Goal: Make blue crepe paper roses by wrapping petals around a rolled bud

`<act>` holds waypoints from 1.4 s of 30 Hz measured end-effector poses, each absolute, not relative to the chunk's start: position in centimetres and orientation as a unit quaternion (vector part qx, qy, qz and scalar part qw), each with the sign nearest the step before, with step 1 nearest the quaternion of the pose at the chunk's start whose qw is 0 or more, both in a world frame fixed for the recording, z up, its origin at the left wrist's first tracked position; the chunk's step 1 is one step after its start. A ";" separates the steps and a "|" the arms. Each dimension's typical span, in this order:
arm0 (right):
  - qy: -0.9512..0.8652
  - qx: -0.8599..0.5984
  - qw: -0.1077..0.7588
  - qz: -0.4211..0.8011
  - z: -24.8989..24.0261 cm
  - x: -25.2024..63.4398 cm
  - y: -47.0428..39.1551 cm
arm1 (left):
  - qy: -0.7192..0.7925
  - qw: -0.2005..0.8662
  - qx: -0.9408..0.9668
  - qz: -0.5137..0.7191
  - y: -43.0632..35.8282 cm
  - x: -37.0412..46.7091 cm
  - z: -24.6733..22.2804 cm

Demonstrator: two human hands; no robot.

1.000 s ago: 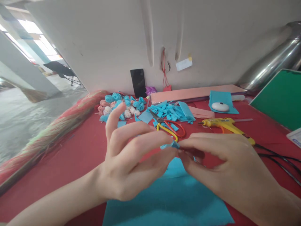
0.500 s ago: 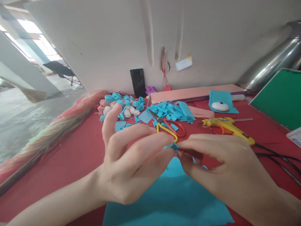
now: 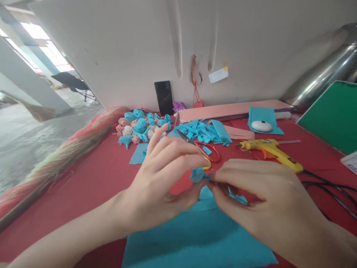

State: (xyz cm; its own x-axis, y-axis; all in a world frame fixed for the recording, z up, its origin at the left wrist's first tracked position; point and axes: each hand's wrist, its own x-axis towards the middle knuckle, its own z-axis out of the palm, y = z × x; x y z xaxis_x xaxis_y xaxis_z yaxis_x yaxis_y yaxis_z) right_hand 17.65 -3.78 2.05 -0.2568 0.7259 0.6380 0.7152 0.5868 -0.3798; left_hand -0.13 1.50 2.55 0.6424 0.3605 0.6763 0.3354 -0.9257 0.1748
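A small rolled piece of blue crepe paper (image 3: 197, 175) is between my two hands near the middle of the view. My right hand (image 3: 259, 190) pinches its right end between thumb and fingers. The thumb of my left hand (image 3: 161, 178) touches the roll from below, with the fingers spread above it. A blue strip (image 3: 238, 198) shows beneath my right hand. Under both hands lies a large blue sheet (image 3: 195, 238). Scissors (image 3: 208, 150) with red and yellow handles lie just behind my left fingers, partly hidden by them.
Blue, pink and white paper flowers (image 3: 141, 125) lie at the back left, beside blue scraps (image 3: 202, 131). A yellow glue gun (image 3: 275, 149) with black cables is at the right. A black phone (image 3: 164, 97) leans on the wall. A white oval object (image 3: 261, 126) rests on blue paper.
My left hand's fingers have opened and lifted off the blue roll, showing more of it and more of the flowers behind. My right hand keeps its pinch in nearly the same place.
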 end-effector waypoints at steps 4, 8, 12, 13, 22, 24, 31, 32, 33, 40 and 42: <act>-0.802 -0.434 0.411 -0.011 2.0 17.7 -3.9 | 0.222 0.133 0.908 0.329 1.3 0.0 2.8; -0.813 -0.414 0.407 -0.052 1.7 17.7 -3.9 | 0.242 0.234 0.885 0.321 1.1 0.0 2.5; -0.819 -0.402 0.399 -0.090 1.5 17.5 -4.0 | 0.234 0.334 0.847 0.340 1.0 0.0 2.1; -0.818 -0.400 0.402 -0.098 1.5 17.5 -4.0 | 0.234 0.350 0.840 0.342 1.0 0.1 2.1; -0.803 -0.444 0.395 -0.045 2.0 17.4 -4.2 | 0.225 0.382 0.820 0.362 0.7 0.3 2.0; -0.797 -0.459 0.392 -0.027 2.0 17.4 -4.2 | 0.224 0.390 0.822 0.349 0.6 0.2 1.9; -0.787 -0.471 0.400 0.004 2.1 17.4 -4.2 | 0.221 0.406 0.814 0.351 0.6 0.2 1.7; -0.785 -0.471 0.403 0.014 2.2 17.4 -4.2 | 0.222 0.403 0.815 0.354 0.6 0.2 1.6; -0.783 -0.471 0.406 0.025 2.2 17.4 -4.2 | 0.221 0.398 0.815 0.357 0.6 0.2 1.6; -0.760 -0.479 0.429 0.090 2.6 17.5 -4.2 | 0.199 0.363 0.827 0.382 0.5 0.3 1.5; -0.760 -0.477 0.427 0.109 2.8 17.6 -4.2 | 0.186 0.360 0.829 0.385 0.5 0.3 1.5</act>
State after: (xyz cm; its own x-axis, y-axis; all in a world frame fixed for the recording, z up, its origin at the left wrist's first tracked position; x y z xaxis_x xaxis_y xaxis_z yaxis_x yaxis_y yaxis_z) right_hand 17.55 -4.24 2.75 -0.1789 0.8187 0.5456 0.6327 0.5204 -0.5734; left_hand 0.29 0.51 1.47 0.6336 0.5860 0.5051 0.0315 -0.6719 0.7400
